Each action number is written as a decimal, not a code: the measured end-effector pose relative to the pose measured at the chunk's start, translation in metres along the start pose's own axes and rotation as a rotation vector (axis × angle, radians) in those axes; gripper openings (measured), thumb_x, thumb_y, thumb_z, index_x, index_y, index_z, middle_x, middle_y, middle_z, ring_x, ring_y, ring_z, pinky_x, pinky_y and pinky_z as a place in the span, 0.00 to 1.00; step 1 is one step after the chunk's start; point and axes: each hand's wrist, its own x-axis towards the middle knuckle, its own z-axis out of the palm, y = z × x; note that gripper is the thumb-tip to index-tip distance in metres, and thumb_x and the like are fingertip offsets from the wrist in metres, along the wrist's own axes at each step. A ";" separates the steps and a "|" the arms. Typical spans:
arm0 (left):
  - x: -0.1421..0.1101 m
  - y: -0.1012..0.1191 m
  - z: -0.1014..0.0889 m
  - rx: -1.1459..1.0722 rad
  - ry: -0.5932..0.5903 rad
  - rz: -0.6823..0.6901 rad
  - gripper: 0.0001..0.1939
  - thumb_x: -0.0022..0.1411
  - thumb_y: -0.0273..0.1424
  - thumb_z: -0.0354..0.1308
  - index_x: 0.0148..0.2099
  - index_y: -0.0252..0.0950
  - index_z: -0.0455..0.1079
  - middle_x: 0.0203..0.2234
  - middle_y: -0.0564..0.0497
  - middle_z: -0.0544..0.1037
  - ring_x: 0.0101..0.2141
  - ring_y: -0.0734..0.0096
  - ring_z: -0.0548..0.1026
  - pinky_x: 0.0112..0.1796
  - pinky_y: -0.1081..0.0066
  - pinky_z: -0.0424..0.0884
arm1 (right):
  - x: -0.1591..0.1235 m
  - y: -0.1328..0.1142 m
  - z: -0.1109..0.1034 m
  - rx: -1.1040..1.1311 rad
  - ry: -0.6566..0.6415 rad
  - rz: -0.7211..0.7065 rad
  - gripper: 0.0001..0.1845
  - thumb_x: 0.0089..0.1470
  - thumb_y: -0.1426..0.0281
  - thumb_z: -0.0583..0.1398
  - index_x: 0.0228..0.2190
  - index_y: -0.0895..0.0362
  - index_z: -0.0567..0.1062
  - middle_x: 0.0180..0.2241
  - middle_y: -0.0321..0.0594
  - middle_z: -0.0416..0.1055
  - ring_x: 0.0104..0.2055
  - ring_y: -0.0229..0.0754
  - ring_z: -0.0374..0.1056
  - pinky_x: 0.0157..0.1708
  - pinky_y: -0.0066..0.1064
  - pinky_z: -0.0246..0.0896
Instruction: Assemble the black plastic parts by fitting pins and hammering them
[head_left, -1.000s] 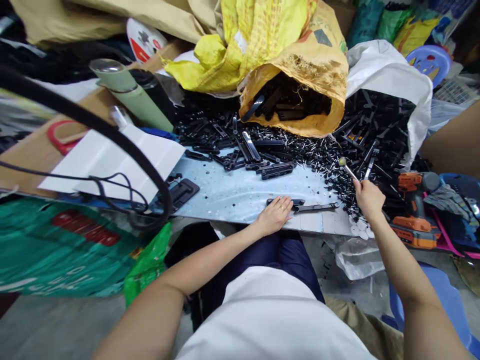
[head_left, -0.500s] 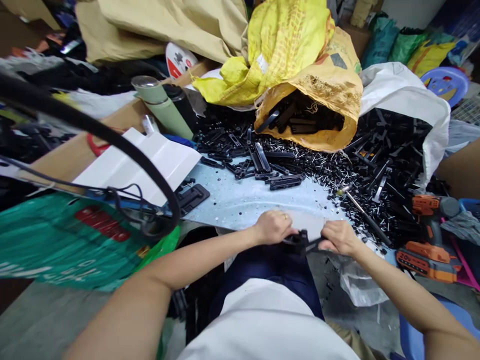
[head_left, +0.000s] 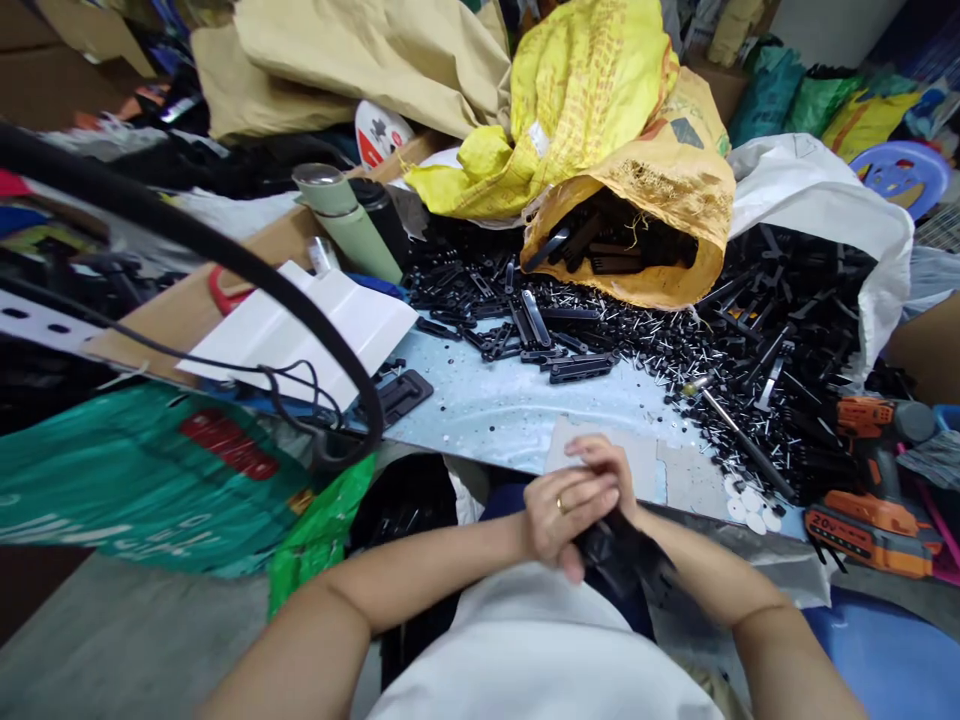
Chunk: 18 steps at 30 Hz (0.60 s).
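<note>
My left hand (head_left: 564,508), with a ring on one finger, is closed over a dark black part (head_left: 624,556) in front of my lap. My right hand (head_left: 613,468) lies against the left one, its fingers curled round the far side of the same part. The part is blurred, and the hands hide much of it, so its exact kind does not show. Beyond my hands a grey cardboard pad (head_left: 637,458) lies at the table's near edge. Several black folding pieces (head_left: 583,367) lie farther back on the blue tabletop (head_left: 480,400).
A yellow sack (head_left: 712,262) lies open with black pieces inside. Loose screws (head_left: 660,350) spread before it. A hammer (head_left: 739,432) and an orange cordless drill (head_left: 874,490) are at the right. A black cable arc (head_left: 300,300), white sheet (head_left: 367,325) and green bottle (head_left: 349,225) are left.
My hands have come together and nearer to my body; before, they were apart with the black part between them. More of the grey pad now shows. The view has shifted slightly.
</note>
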 end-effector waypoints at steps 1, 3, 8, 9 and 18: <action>0.003 -0.014 0.001 0.070 -0.001 0.022 0.40 0.56 0.60 0.28 0.46 0.38 0.69 0.33 0.44 0.74 0.38 0.62 0.72 0.37 0.65 0.67 | 0.019 0.014 -0.007 -0.070 -0.148 -0.025 0.30 0.58 0.52 0.34 0.35 0.52 0.68 0.38 0.44 0.67 0.43 0.45 0.62 0.43 0.43 0.58; 0.014 -0.042 0.005 0.326 -0.079 0.077 0.39 0.57 0.58 0.31 0.50 0.35 0.67 0.35 0.41 0.74 0.37 0.61 0.72 0.36 0.65 0.67 | 0.061 0.042 -0.027 -0.425 -0.301 -0.018 0.25 0.59 0.55 0.41 0.39 0.54 0.71 0.45 0.46 0.66 0.50 0.46 0.58 0.49 0.44 0.52; 0.028 -0.072 0.010 0.694 -0.461 0.109 0.28 0.57 0.48 0.52 0.52 0.31 0.64 0.36 0.41 0.74 0.39 0.60 0.71 0.40 0.65 0.64 | 0.110 0.087 -0.077 -1.102 -0.632 0.072 0.19 0.58 0.65 0.50 0.49 0.55 0.69 0.46 0.46 0.68 0.46 0.47 0.61 0.45 0.39 0.52; 0.027 -0.071 0.009 0.712 -0.483 0.117 0.27 0.57 0.45 0.54 0.52 0.32 0.63 0.38 0.41 0.74 0.42 0.59 0.70 0.42 0.63 0.63 | 0.108 0.090 -0.084 -1.164 -0.645 0.087 0.19 0.59 0.66 0.50 0.50 0.55 0.69 0.45 0.47 0.69 0.44 0.46 0.61 0.42 0.38 0.53; 0.094 -0.080 0.026 0.691 -0.544 -0.110 0.19 0.62 0.34 0.52 0.53 0.30 0.61 0.43 0.41 0.72 0.45 0.60 0.67 0.42 0.63 0.61 | 0.165 0.084 -0.056 -1.292 -0.452 0.037 0.23 0.61 0.63 0.43 0.54 0.58 0.63 0.50 0.48 0.65 0.49 0.47 0.59 0.44 0.36 0.51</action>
